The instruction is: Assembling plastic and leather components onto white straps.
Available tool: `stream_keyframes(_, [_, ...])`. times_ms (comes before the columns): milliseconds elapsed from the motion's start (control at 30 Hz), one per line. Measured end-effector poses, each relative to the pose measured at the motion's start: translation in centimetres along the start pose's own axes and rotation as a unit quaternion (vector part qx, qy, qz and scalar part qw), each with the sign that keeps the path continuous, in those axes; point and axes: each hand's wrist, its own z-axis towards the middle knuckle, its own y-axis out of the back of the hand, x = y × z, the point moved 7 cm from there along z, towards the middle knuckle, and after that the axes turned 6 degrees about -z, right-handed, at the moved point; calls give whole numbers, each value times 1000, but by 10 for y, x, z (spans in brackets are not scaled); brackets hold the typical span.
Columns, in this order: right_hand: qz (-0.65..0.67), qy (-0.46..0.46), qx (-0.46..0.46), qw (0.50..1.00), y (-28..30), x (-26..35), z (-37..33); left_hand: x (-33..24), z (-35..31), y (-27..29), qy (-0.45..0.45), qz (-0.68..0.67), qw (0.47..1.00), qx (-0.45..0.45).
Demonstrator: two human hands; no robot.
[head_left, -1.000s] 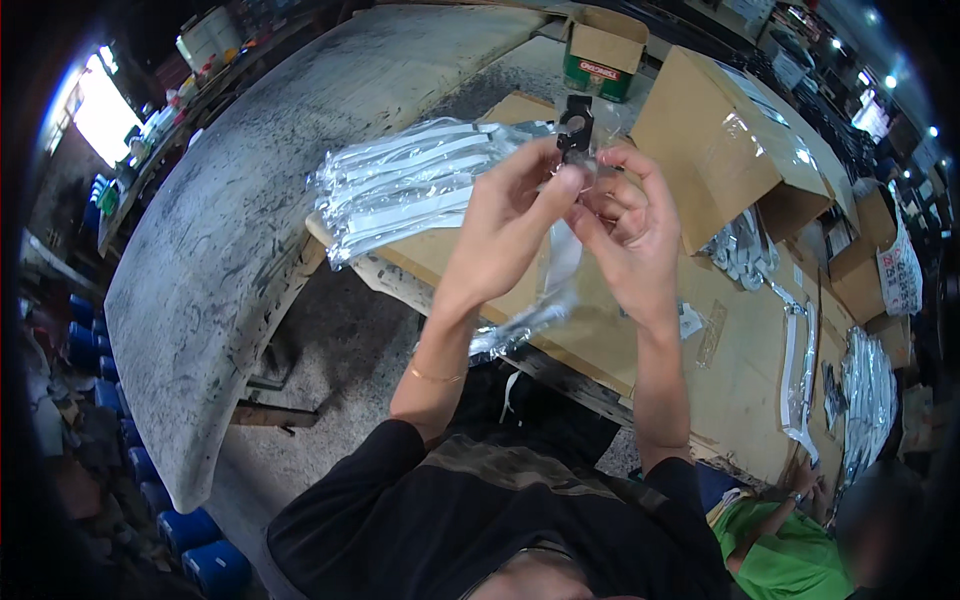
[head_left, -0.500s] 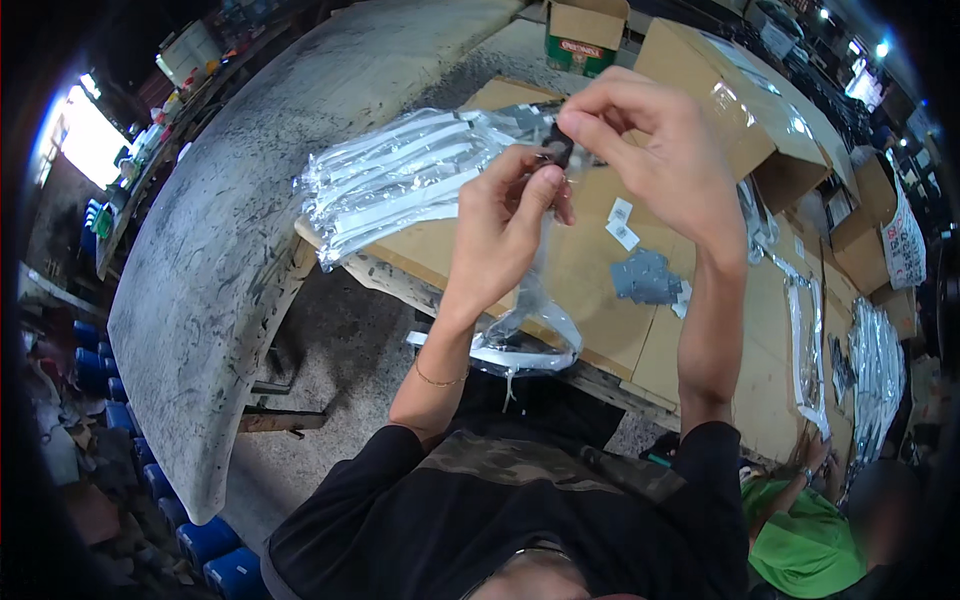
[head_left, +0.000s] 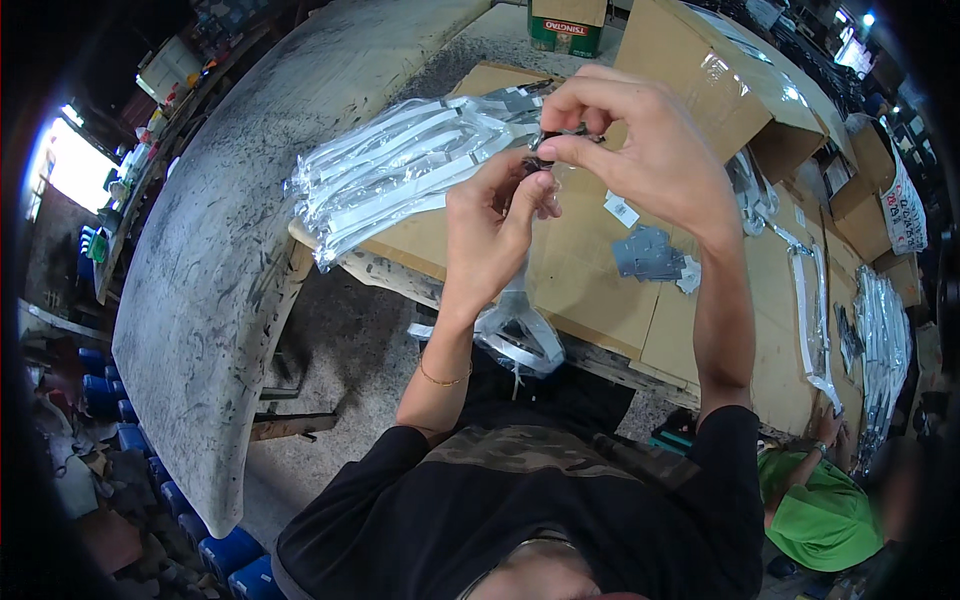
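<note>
My left hand is closed in a pinch around the dark end of a white strap in clear plastic. The rest of that strap hangs below the hand and loops over the table's front edge. Just above, my right hand pinches the same small dark piece between thumb and fingers. Its exact kind is hidden by the fingers. Behind my left hand lies a pile of bagged white straps. A small stack of grey cards and a white label lie near my right forearm.
Flattened cardboard covers the table. A large open carton stands at the back right, a green box behind. More bagged straps lie far right, beside a co-worker in a green top. A sheet-covered surface curves along the left.
Both hands have shifted slightly left, still at the dark piece. My right fingers have come down closer to the left ones. The hanging strap has swung a little left.
</note>
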Motion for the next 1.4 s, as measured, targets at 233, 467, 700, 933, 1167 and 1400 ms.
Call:
stream_keyframes(233, [11,-149,128,980,-19,-24,0,16,-6,3,13,-3,1000,5])
stream_keyframes(467, [21,-99,71,992,-19,-36,0,48,-25,8,113,-2,993,38])
stream_keyframes(700, [50,-113,-11,992,-12,-39,0,83,-58,26,135,26,990,32])
stream_keyframes(933, [200,-135,25,970,-11,-39,-1,92,-66,33,169,27,959,225])
stream_keyframes(1167, [255,-122,103,954,-27,-36,2,7,-7,8,-127,55,986,91])
stream_keyframes(1400, [276,-127,89,948,-23,-88,-1,77,-40,-6,204,-90,953,207])
